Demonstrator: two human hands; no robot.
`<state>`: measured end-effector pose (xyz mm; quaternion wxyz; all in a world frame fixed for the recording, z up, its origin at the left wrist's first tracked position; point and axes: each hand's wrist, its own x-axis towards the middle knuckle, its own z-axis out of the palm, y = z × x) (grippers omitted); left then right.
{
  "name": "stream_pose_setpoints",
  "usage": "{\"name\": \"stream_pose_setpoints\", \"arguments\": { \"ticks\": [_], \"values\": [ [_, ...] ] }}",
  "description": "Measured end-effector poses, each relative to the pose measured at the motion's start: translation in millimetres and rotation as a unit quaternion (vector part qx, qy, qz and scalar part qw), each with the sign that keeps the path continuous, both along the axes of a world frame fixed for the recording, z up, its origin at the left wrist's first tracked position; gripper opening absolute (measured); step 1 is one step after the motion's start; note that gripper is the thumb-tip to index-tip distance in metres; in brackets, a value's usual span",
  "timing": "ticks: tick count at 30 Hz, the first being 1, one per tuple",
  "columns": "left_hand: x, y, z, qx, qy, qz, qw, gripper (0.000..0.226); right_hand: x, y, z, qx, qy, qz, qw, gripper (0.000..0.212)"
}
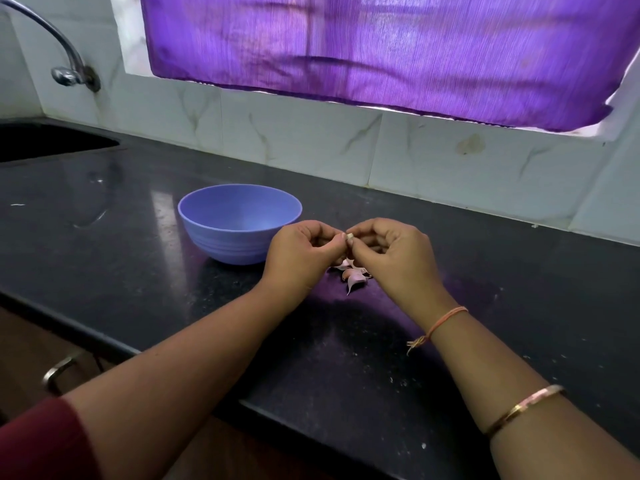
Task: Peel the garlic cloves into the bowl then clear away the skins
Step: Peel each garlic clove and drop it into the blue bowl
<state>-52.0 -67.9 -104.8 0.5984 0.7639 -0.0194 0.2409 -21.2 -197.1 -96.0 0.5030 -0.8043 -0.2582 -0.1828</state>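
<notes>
Black counter (104, 220), blue bowl (225, 245), hands (304, 252) (393, 254) pinching clove (349, 236)

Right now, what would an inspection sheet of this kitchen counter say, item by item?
Surface: dark glossy counter, scattered with pale specks.
Job's things: blue bowl upright, no cloves visible inside; loose cloves with pinkish skin lie in a small cluster on the counter to its right.
Clutter: nothing seen beyond the specks.
Grips: left hand and right hand both pinch the held clove above the cluster.
Cables: nothing seen.
Surroundings: sink and tap far left; tiled wall; purple curtain over the window; cabinet handle below the counter.
</notes>
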Motion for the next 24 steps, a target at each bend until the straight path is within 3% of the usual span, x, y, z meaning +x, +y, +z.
{"name": "stream_pose_setpoints", "arguments": {
  "ticks": [9,15,19,24],
  "values": [
    [4.0,1.8,-4.2,-0.003,0.016,0.027,0.999,0.015,3.9,-3.1,2.1,0.087,0.041,0.000,0.995,0.019],
    [0.9,-0.7,-1.9,-0.049,-0.001,0.009,0.999,0.025,1.7,-3.4,1.9,0.067,0.044,0.012,0.997,0.012],
    [0.9,-0.6,-1.3,-0.045,-0.001,-0.020,0.999,0.007,0.9,-2.7,2.4,0.028,0.011,0.001,1.000,0.015],
    [-0.7,-0.5,0.0,-0.077,0.004,-0.049,0.996,0.010,0.7,-3.1,3.5,-0.017,-0.037,-0.014,0.999,0.018]
  ]
}}
